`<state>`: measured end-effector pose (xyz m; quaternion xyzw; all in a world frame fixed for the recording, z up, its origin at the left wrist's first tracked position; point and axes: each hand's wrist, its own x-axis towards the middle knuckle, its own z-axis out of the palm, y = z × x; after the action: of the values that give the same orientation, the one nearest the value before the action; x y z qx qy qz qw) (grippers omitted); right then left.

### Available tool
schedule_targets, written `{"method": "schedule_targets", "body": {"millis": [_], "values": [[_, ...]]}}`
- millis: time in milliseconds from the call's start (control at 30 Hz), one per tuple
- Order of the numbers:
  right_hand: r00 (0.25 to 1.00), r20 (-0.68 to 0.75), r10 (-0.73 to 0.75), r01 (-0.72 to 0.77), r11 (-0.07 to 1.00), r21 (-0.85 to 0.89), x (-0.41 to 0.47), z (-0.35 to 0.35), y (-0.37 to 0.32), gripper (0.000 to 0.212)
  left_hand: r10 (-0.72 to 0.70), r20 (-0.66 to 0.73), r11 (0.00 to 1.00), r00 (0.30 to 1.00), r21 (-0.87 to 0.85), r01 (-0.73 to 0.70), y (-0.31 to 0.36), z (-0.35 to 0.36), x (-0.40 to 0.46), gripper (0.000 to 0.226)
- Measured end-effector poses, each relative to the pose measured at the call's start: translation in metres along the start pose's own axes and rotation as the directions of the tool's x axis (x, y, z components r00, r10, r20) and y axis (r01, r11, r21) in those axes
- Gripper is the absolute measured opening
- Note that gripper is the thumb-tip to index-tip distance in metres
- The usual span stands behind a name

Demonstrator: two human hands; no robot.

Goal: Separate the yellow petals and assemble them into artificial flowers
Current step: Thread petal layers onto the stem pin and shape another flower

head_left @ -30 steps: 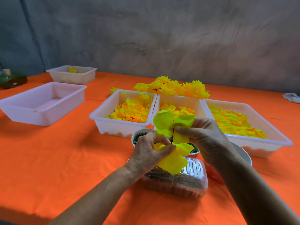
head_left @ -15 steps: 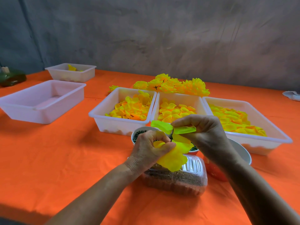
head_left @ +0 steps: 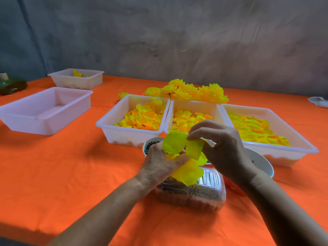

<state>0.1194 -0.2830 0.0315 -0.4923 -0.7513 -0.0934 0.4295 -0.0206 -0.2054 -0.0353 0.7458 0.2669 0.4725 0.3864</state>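
My left hand [head_left: 159,163] grips a partly built yellow flower [head_left: 188,172] by its base, just above a clear lidded box. My right hand [head_left: 221,148] pinches the upper petal layer [head_left: 174,143] between thumb and forefinger and holds it over the flower. The stem is hidden by petals and fingers. Behind my hands stand three white trays of loose yellow petals: left [head_left: 124,135], middle [head_left: 191,103] and right [head_left: 284,148]. A heap of finished yellow flowers [head_left: 188,92] lies beyond them.
A clear plastic box [head_left: 191,196] of brown bits sits under my hands. A white bowl [head_left: 146,144] of dark pieces and another bowl [head_left: 260,164] flank it. An empty white tray [head_left: 44,112] and a smaller tray [head_left: 76,79] stand far left on the orange tablecloth [head_left: 62,166].
My right hand pushed the upper petals down flat toward the flower, then lifted them a little; they now stand more upright. My left hand kept its grip in place.
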Motion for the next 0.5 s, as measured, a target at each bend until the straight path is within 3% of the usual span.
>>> {"method": "schedule_targets", "body": {"millis": [300,500], "values": [[0.985,0.135,-0.111,0.128,0.983,-0.129,-0.0007,-0.0016,0.0083,0.017,-0.024,0.007,0.997,1.000,-0.067,0.024,0.0021,0.0007,-0.0005,0.011],[0.992,0.115,-0.045,0.049,0.998,-0.036,-0.0042,0.0003,0.0082,0.022,0.001,0.092,0.996,0.996,-0.093,0.007,-0.0014,-0.0036,0.0010,0.016]]}}
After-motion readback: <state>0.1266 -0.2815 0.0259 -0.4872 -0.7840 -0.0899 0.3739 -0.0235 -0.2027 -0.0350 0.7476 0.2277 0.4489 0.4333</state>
